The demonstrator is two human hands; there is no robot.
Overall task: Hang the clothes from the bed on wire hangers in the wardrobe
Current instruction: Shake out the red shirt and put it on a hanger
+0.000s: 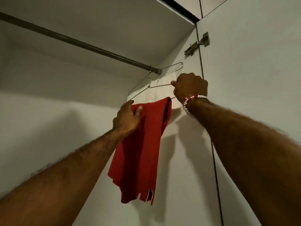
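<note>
A red garment (140, 152) hangs folded over the bottom bar of a wire hanger (156, 86). My right hand (190, 87) grips that hanger's right end. My left hand (127, 118) holds the top left of the red garment at the hanger's left end. The hanger's hook sits just below the dark wardrobe rod (78, 42), apart from it. Behind it a white garment (164, 92) hangs on a second wire hanger (172, 65) hooked on the rod's right end.
The wardrobe's right side wall (187, 144) is close behind the clothes. An open door with a metal hinge (197, 44) stands at the right. A shelf panel (114, 22) lies above the rod. The long stretch of rod to the left carries nothing.
</note>
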